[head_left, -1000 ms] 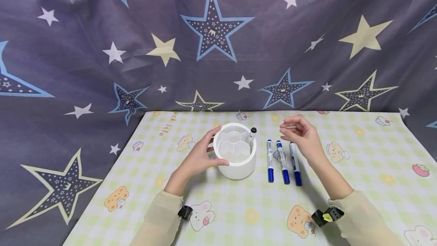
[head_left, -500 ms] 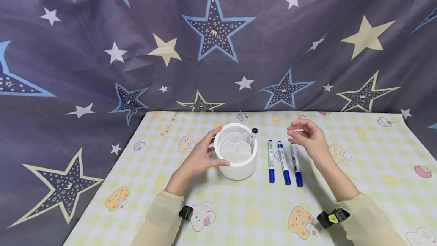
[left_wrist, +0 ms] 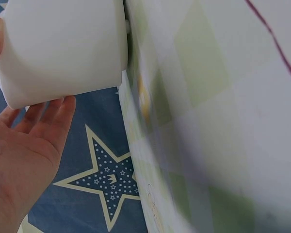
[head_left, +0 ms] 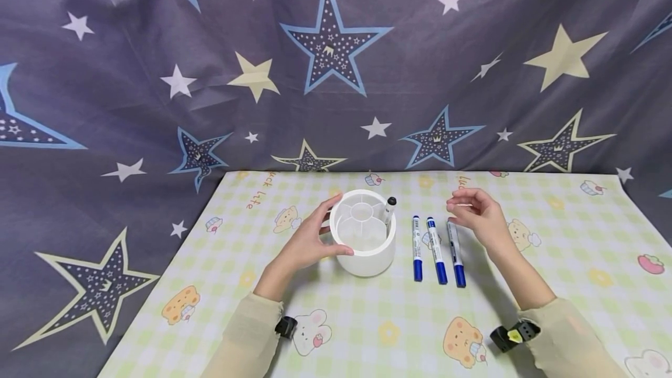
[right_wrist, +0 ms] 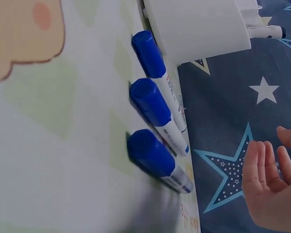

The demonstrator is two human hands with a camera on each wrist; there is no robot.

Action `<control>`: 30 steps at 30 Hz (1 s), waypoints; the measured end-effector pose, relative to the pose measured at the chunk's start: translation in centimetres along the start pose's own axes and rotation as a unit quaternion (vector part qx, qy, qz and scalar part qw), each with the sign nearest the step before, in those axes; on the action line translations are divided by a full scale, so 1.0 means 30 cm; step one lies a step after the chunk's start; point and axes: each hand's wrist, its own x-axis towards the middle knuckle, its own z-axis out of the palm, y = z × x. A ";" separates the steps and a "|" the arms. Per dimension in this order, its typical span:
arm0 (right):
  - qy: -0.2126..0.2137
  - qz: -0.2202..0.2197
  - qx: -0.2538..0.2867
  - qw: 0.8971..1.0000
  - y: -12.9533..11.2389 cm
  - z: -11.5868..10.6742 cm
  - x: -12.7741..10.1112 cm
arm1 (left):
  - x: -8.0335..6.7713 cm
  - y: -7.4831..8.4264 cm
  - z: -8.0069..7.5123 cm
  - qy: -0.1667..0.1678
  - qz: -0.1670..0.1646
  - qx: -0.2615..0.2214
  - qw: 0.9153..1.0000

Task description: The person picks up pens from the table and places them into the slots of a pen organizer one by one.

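Note:
A round white pen holder (head_left: 366,262) with inner compartments stands on the table. My left hand (head_left: 304,244) grips its left side, thumb at the near rim and fingers round the back; in the left wrist view the fingers lie along the holder's wall. One black-capped marker (head_left: 389,209) leans upright in the holder's right compartment. To the right lie three blue-capped markers (head_left: 437,249) side by side. My right hand (head_left: 480,217) hovers near the far end of the rightmost marker (head_left: 455,252), fingers loosely bent and holding nothing. The right wrist view shows that hand (right_wrist: 271,187) apart from the markers.
A checked tablecloth (head_left: 388,302) with cartoon prints covers the table. Behind its far edge hangs a dark curtain (head_left: 336,115) with stars. Small black cameras are strapped at both wrists.
My right hand has drawn away to the right from the markers and lowered slightly. The left hand keeps its grip on the pen holder, and the markers stay where they were.

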 end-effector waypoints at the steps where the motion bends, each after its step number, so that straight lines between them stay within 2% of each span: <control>1: 0.002 0.004 -0.004 1.000 0.002 -0.002 -0.001 | 0.000 0.000 0.000 0.000 0.000 -0.001 1.000; 14: -0.002 0.030 0.029 0.999 0.041 -0.044 -0.001 | 0.001 -0.006 0.001 -0.003 0.001 -0.007 1.000; 30: -0.001 0.104 -0.004 0.995 0.078 -0.090 0.012 | 0.000 -0.004 0.000 -0.005 -0.001 -0.007 1.000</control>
